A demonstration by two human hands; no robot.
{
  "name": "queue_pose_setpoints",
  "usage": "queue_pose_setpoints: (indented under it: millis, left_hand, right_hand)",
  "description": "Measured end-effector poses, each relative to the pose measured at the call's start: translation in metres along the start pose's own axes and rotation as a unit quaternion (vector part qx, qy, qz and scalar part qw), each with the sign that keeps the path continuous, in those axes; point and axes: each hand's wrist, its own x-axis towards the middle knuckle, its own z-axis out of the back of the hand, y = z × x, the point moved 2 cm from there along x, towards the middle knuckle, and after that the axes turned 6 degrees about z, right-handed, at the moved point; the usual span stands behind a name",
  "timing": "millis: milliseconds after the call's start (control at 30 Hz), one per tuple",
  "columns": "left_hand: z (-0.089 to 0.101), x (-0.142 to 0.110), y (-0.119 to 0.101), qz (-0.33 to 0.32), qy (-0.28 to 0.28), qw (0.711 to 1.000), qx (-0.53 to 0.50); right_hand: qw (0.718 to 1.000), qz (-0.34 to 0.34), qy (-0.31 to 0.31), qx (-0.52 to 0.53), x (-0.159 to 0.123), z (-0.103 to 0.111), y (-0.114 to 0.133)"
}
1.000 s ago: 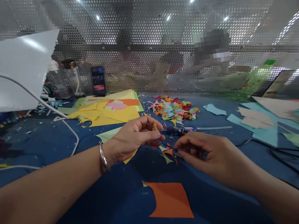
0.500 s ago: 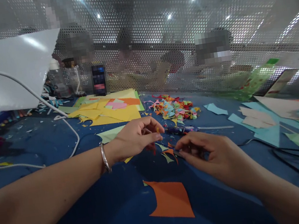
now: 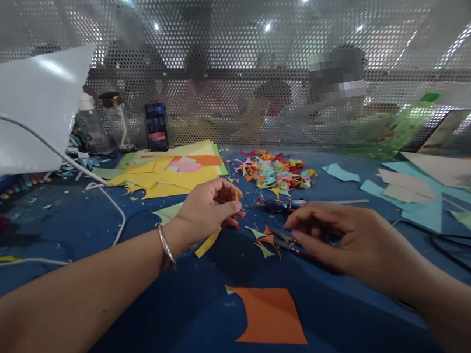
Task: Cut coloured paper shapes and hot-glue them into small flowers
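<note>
My left hand (image 3: 207, 211) hovers over the blue mat, thumb and fingers pinched round a small yellow paper piece (image 3: 237, 197). A bit of red (image 3: 234, 222) shows under these fingers. In my curled right hand (image 3: 337, 235) is a pair of scissors (image 3: 284, 239); its dark blades point left, slightly apart, and the handles are mostly hidden. Small green paper scraps (image 3: 264, 249) and orange ones lie by the blade tips. Below my left hand rests a yellow strip (image 3: 208, 244). An orange paper sheet (image 3: 271, 315) with a curved cut edge lies nearest me.
Behind my hands sit a heap of coloured paper scraps (image 3: 274, 169) and a dark blue patterned tool (image 3: 282, 205). Yellow sheets (image 3: 165, 178) are stacked back left, near a white cable (image 3: 121, 211) and bottles (image 3: 116, 120). Light-blue paper (image 3: 422, 213) and black cords (image 3: 464, 254) lie right.
My left hand has drawn back slightly to the left, still pinching the yellow piece. My right hand has shifted right, and the scissor blades now show apart. The orange sheet stays put.
</note>
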Motion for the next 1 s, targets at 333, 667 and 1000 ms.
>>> queue_pose_setpoints:
  millis: [333,667,1000]
  left_hand:
    - [-0.004,-0.008,-0.002,0.070,0.057,0.996,-0.016]
    - [-0.011,-0.019,-0.006,0.115,0.157,0.980,0.047]
    - [-0.013,-0.017,-0.006,0.153,0.124,0.980,0.002]
  right_hand:
    - [1.000,0.008,-0.011,0.017,0.001,0.005,-0.005]
    - [0.999,0.015,0.034,0.023,0.001,0.001,-0.003]
    - [0.998,0.047,0.038,0.022,0.001,0.000,0.004]
